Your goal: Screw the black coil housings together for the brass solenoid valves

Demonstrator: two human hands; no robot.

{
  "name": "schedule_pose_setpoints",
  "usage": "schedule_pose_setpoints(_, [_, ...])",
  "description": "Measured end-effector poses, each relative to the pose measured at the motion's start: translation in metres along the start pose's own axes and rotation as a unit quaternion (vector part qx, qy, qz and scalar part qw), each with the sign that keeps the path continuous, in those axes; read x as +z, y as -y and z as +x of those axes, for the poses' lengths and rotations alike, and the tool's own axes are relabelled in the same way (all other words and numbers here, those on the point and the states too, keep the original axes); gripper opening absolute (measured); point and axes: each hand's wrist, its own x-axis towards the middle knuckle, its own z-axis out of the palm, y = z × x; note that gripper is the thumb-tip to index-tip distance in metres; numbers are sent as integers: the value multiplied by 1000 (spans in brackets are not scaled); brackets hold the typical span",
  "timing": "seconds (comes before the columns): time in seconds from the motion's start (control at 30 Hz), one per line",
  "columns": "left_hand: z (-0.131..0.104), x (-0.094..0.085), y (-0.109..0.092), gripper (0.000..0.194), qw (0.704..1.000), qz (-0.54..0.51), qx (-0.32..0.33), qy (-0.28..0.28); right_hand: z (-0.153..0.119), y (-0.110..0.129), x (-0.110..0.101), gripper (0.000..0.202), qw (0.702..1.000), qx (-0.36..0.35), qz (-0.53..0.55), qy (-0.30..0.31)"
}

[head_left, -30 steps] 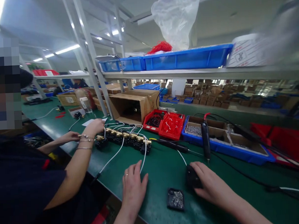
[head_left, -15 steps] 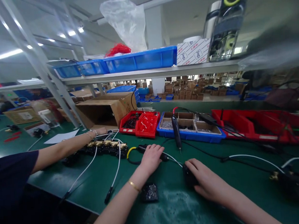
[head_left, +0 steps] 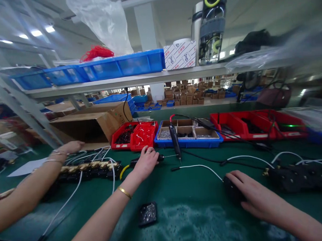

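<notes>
My left hand (head_left: 146, 162) is closed around a black electric screwdriver (head_left: 160, 158), which lies nearly level just over the green bench. Its thin bit points right, and a yellow cord sleeve (head_left: 123, 171) comes out behind it. Farther right, my right hand (head_left: 249, 191) grips a round black housing (head_left: 232, 189) from above. From this part a white cable (head_left: 203, 166) runs left to a black plug. A second black screwdriver (head_left: 174, 139) hangs upright between my hands. Near the bench front sits a small black tray of screws (head_left: 147, 214).
A co-worker's arm (head_left: 33, 191) reaches in from the left over a row of black parts with brass fittings (head_left: 91, 169). More black housings (head_left: 299, 178) lie right. Red bins (head_left: 241, 127), a blue divided tray (head_left: 188, 143) and a cardboard box (head_left: 105, 123) stand behind.
The view has turned right. My right hand has carried the black housing rightward, away from the screwdriver bit. The left hand still grips the electric screwdriver.
</notes>
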Motion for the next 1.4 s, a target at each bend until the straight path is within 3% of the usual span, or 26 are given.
schedule_pose_setpoints(0.13, [7, 8, -6, 17, 1000, 4, 17, 6, -25, -48, -7, 77, 994, 59, -75, -46])
schedule_pose_setpoints(0.27, [9, 18, -16, 17, 1000, 1, 24, 18, -35, -80, -16, 70, 983, 69, -144, -94])
schedule_pose_setpoints(0.4, [7, 19, -23, 21, 999, -10, 21, 33, -34, -102, -14, 71, 973, 46, -181, -137])
schedule_pose_setpoints(0.6, [-3, 13, -20, 30, 998, -53, -6, 38, -31, -134, 7, 64, 959, 28, -197, -203])
schedule_pose_setpoints(0.73, [-26, 7, -12, 41, 994, -95, -51, 17, -32, -133, 1, 80, 952, 29, -190, -236])
schedule_pose_setpoints(0.87, [-49, 2, -2, 56, 986, -113, -120, 3, -12, -84, -17, 75, 969, 91, -76, -215])
schedule_pose_setpoints(0.93, [-53, 3, 4, 58, 983, -117, -140, 11, 10, -45, -17, 62, 976, 72, -45, -201])
schedule_pose_setpoints(1.07, [-54, 9, 10, 63, 977, -129, -167, 27, 63, 42, -1, 35, 990, 9, 29, -136])
schedule_pose_setpoints(1.23, [-67, 11, 8, 67, 972, -128, -194, 37, 126, 144, 21, 24, 992, -55, 76, -84])
schedule_pose_setpoints(1.33, [-80, 11, 1, 60, 972, -116, -199, 39, 162, 182, 26, 23, 990, -71, 74, -94])
schedule_pose_setpoints(1.4, [-85, 13, -2, 57, 973, -109, -202, 36, 184, 191, 23, 24, 989, -48, 64, -123])
